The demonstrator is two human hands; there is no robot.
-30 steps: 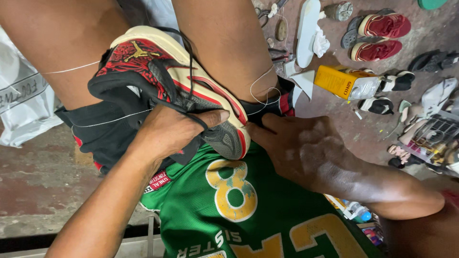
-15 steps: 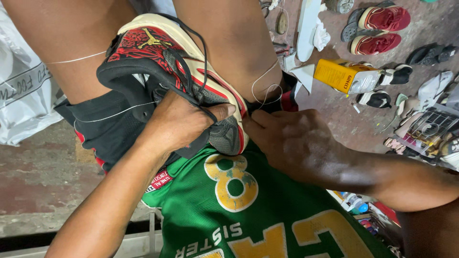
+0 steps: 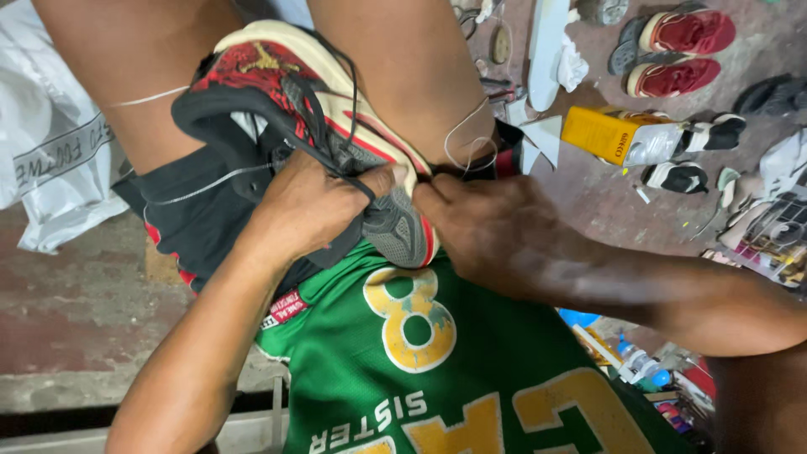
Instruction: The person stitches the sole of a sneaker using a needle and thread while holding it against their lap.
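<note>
A red, black and cream sneaker (image 3: pixel 277 92) lies wedged between my bare thighs, its grey toe end pointing toward my green jersey. My left hand (image 3: pixel 315 202) grips the shoe's upper near the black laces, thumb pressed along the sole edge. My right hand (image 3: pixel 483 223) pinches the cream sole edge at the toe, touching my left thumb. A thin white thread (image 3: pixel 458 134) loops from the shoe across my right thigh, and another strand crosses my left thigh.
A white plastic bag (image 3: pixel 50 151) lies on the floor at left. At the upper right are a yellow box (image 3: pixel 598 133), red sandals (image 3: pixel 685 34), a white sole (image 3: pixel 546 50) and several loose shoes. Bottles and clutter sit at lower right.
The view has shifted slightly. My right hand has moved up to the shoe's toe edge and now meets my left thumb there. My left hand keeps its hold.
</note>
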